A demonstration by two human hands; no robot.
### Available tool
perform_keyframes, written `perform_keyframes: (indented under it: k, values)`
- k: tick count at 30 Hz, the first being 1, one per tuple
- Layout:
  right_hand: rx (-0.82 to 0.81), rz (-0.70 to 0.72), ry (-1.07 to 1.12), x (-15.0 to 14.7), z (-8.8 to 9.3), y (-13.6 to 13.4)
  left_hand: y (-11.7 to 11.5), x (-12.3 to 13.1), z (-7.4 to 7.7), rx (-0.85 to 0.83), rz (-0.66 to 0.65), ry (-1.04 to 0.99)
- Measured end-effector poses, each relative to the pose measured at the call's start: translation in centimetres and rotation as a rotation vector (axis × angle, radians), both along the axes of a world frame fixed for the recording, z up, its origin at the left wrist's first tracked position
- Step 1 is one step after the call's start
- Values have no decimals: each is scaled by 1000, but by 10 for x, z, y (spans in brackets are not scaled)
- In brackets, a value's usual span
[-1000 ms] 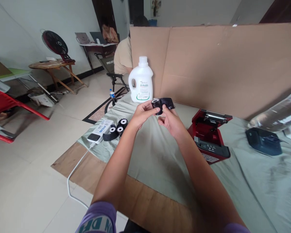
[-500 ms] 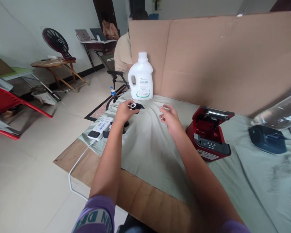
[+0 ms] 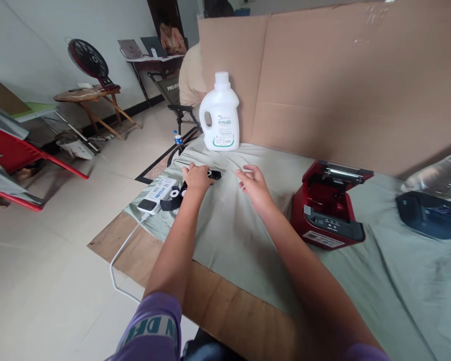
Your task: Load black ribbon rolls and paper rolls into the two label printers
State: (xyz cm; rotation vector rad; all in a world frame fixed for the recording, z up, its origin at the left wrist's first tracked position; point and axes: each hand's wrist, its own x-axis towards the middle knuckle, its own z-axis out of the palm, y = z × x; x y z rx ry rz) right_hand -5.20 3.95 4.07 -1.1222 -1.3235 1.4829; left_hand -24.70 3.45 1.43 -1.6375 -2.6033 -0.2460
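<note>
My left hand is low over the cloth, its fingers closed round a small black ribbon roll with a white core. Part of that roll is hidden behind the fingers. Beside my left wrist lie more black ribbon rolls with white cores, partly covered by the hand. My right hand hovers over the cloth with fingers loosely curled and apart, holding nothing. To its right stands a red label printer, its lid raised and its inside exposed.
A white detergent jug stands at the back against a cardboard panel. A white power strip with a cable lies at the left edge. A dark blue device sits at the right. Two people sit beyond the table.
My left hand has moved down and slightly right with the black ribbon roll, turning palm-down. My right hand has shifted slightly left. The view has tilted a little.
</note>
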Motion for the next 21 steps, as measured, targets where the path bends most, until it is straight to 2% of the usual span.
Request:
perform_keyframes:
  k: [5, 8, 11, 14, 17, 19, 21]
  values:
    - [8, 2, 1, 1, 5, -1, -3, 3, 4, 2, -3, -12]
    - [45, -7, 14, 7, 24, -6, -6, 22, 19, 76, -33, -7]
    - [211, -1, 58, 24, 61, -23, -12, 67, 37, 255, -152, 15]
    - [457, -21, 96, 61, 99, -50, -22, 128, 44, 390, -396, -92]
    - [636, -140, 48, 116, 117, -71, -33, 178, 30, 479, -581, -306]
    - [682, -247, -56, 161, 113, -76, -39, 198, 12, 529, -599, -461]
    - [659, -358, -177, 211, 97, -76, -43, 207, -9, 524, -550, -613]
